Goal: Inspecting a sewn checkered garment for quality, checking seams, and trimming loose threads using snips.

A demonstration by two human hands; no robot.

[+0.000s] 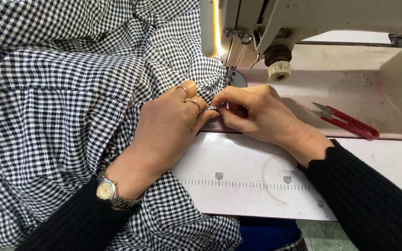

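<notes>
Gingham fabric (61, 107), black-and-white checked, lies heaped to the left of the sewing machine (275, 28) and runs in under its head, where both hands meet just in front of the needle area. The left hand (164, 132) rests on the cloth with its fingertips pinched together on a narrow folded edge; the right hand (257, 114), on the machine side, is closed on that same edge from the other direction, thumb and forefinger tight. The cloth looks light, soft and limp, likely to slide and crease rather than hold a shape, so the folded edge close to the needle seems the sound place to grip, with the bulk left lying. One pair of red thread snips (345, 122) lies on the bed to the right of the machine head, and one wristwatch (108, 191) and two rings (187, 95) show on the left hand.
</notes>
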